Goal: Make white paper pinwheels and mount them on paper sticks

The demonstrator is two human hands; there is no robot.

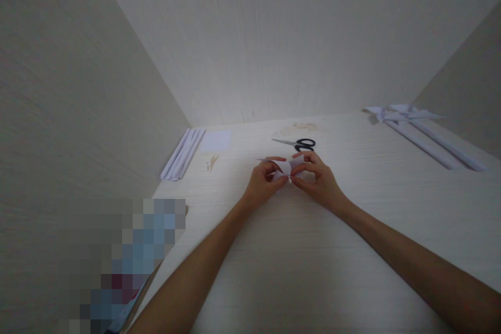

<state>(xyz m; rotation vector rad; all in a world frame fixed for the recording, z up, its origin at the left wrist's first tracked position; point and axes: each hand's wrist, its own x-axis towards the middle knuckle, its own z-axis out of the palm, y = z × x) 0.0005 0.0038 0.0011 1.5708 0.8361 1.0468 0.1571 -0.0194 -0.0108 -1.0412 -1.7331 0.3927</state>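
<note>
A small folded piece of white paper (pixel 286 167) is held just above the pale table (pixel 352 209) at its middle. My left hand (pixel 263 183) pinches the paper's left side with fingers closed. My right hand (pixel 318 180) pinches its right side, fingers curled over the top edge. The two hands meet at the paper. Black-handled scissors (pixel 298 143) lie on the table just beyond my hands.
Several rolled white paper sticks (pixel 183 154) lie at the back left beside a square paper sheet (pixel 216 141) and a few toothpicks (pixel 212 163). White paper pinwheels on sticks (pixel 420 130) lie at the back right. Walls close in on three sides.
</note>
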